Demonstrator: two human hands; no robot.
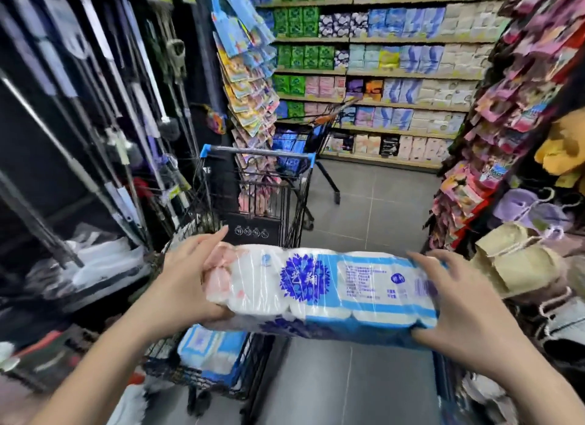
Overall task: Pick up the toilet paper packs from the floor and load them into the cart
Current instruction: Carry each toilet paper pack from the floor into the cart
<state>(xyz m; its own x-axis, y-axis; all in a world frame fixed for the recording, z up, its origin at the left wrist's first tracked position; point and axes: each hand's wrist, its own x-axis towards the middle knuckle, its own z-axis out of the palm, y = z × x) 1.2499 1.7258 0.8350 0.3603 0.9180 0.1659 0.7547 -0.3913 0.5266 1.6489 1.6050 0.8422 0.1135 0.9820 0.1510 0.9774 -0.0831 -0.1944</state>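
Plastic-wrapped in white and blue, the toilet paper pack [323,285] is held level over the cart [259,155], with the left hand [190,276] and right hand [456,301] each curled round one end. It looks light and squashy under slick film, so a firm grip on both ends seems the surest hold

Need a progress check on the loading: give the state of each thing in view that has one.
toilet paper pack: lifted, held roughly level over the cart, not yet inside
left hand: grips the pack's left end
right hand: grips the pack's right end
cart: upright, partly loaded
second pack: lying in the cart
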